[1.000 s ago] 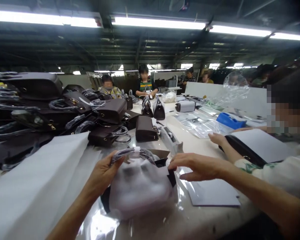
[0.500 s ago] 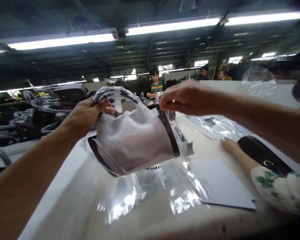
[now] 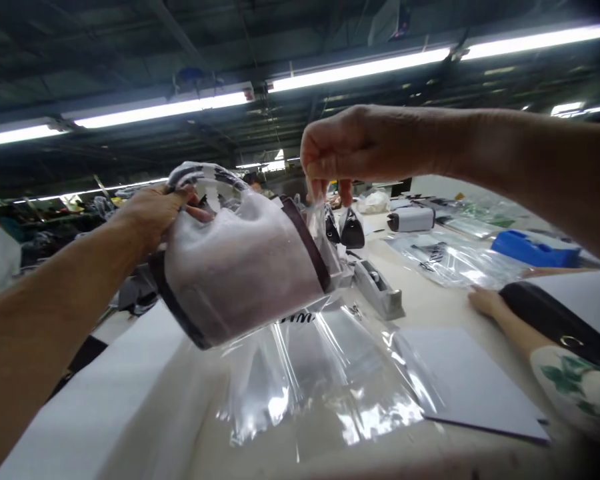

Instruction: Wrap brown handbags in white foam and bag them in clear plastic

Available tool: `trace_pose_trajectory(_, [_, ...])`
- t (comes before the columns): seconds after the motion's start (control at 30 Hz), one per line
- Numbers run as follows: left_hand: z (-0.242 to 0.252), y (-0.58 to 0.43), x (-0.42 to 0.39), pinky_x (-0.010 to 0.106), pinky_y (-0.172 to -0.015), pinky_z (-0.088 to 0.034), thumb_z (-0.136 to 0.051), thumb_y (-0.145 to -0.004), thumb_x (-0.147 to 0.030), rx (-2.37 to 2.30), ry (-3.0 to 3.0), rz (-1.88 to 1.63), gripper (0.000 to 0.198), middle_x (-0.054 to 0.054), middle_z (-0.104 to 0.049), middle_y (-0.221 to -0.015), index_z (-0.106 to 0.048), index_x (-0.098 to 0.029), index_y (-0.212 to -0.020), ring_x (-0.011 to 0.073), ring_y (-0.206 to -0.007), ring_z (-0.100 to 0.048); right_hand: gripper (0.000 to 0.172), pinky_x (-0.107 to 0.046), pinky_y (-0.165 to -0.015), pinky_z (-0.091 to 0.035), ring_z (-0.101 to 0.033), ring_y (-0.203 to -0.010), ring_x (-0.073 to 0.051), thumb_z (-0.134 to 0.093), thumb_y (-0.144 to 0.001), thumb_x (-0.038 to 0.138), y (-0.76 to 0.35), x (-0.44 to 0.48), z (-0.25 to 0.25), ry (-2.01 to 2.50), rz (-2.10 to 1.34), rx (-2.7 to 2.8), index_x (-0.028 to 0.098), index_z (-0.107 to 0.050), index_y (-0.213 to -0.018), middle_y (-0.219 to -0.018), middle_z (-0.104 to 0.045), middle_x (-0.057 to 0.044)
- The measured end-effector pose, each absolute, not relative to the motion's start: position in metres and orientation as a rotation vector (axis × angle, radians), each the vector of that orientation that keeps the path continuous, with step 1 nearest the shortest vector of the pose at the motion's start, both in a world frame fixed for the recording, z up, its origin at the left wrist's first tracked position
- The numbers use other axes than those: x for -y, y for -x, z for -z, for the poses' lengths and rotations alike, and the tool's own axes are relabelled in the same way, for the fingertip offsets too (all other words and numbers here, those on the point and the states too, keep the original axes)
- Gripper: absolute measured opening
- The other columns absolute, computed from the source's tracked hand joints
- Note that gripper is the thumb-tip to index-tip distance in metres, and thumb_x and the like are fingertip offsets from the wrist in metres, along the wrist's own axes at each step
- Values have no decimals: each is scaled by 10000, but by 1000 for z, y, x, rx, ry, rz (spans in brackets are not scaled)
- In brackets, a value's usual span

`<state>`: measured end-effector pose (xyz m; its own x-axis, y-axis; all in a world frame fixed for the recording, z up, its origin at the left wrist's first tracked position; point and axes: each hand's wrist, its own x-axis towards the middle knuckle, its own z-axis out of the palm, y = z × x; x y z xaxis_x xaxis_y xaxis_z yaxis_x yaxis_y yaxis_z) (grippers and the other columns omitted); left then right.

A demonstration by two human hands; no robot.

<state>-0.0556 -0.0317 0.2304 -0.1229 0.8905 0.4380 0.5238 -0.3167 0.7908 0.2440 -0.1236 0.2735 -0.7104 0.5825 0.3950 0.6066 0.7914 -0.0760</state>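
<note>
A dark handbag (image 3: pixel 307 243) with a white sheet (image 3: pixel 240 260) over its side hangs tilted above the table, clear plastic around it. My left hand (image 3: pixel 163 210) is closed around its plastic-wrapped handle (image 3: pixel 207 172) at the left. Higher up on the right, my right hand (image 3: pixel 350 150) pinches the edge of a clear plastic bag (image 3: pixel 323 217) beside the handbag's end. Flat clear plastic bags (image 3: pixel 310 373) with black lettering lie on the table below. How far the held plastic encloses the handbag, I cannot tell.
A grey tape dispenser (image 3: pixel 380 293) stands behind the bags, and white sheets (image 3: pixel 475 380) lie to the right. Another person's hand (image 3: pixel 490 303) rests near a dark handbag (image 3: pixel 555 323). Farther back are more plastic bags (image 3: pixel 445 257) and a blue object (image 3: pixel 535 249).
My right hand has risen, drawing the plastic upward beside the handbag. The handbag and my left hand have shifted slightly left in view. The camera has turned, showing more table at the back right.
</note>
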Motion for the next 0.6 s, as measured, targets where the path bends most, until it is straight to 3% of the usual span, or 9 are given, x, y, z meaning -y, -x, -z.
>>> trace_pose_trajectory(0.07, [-233,57,31,565,-666,-441,-449,-893,-334,-1592,-1800,-1404,420,134,-646,-830,-468,20,-1118,281,-814,-633,440,-157,-534,-387,-581,-652,-71,-402,-873,474,-231,128,-265,976,213,2639,97,-526,-1063,-793,-629,4])
trace_pose_trajectory(0.13, [-233,57,31,537,-654,-448,-442,-889,-356,-1620,-1820,-1381,451,161,-644,-886,-443,20,-1138,306,-839,-628,676,-223,-571,-414,-578,-677,-125,-468,-751,670,-210,133,-247,970,574,2704,127,-522,-1150,-820,-625,-30])
trace_pose_trajectory(0.23, [-231,55,32,477,-650,-452,-441,-875,-392,-1680,-1861,-1340,503,161,-639,-921,-410,24,-1158,314,-852,-621,772,-333,-671,-413,-575,-748,-209,-594,-631,701,-172,137,-211,887,816,2696,136,-528,-1152,-874,-622,-78])
trace_pose_trajectory(0.3, [-229,55,33,429,-662,-449,-413,-877,-417,-1722,-1894,-1314,533,142,-637,-918,-398,33,-1163,290,-847,-621,625,-314,-624,-395,-575,-700,-204,-651,-712,529,-149,135,-194,929,736,2662,99,-518,-1145,-838,-628,-93])
trace_pose_trajectory(0.4, [-227,55,32,354,-670,-450,-362,-898,-429,-1786,-1942,-1289,524,112,-639,-907,-412,28,-1149,217,-808,-627,191,-205,-502,-320,-519,-543,-97,-608,-811,251,-132,126,-195,887,602,2747,93,-626,-917,-652,-609,-23])
trace_pose_trajectory(0.43, [-227,55,32,336,-673,-457,-374,-901,-420,-1810,-1956,-1285,485,98,-640,-906,-444,3,-1127,189,-788,-627,127,-184,-497,-303,-493,-521,-66,-580,-830,216,-131,122,-201,810,581,2787,109,-646,-847,-618,-595,8])
trace_pose_trajectory(0.6, [-215,48,30,322,-688,-495,-531,-846,-352,-1852,-2031,-1198,241,21,-610,-813,-586,-121,-885,133,-717,-587,159,-145,-527,-263,-434,-526,-8,-599,-799,242,-141,107,-240,661,392,2723,95,-659,-794,-581,-534,94])
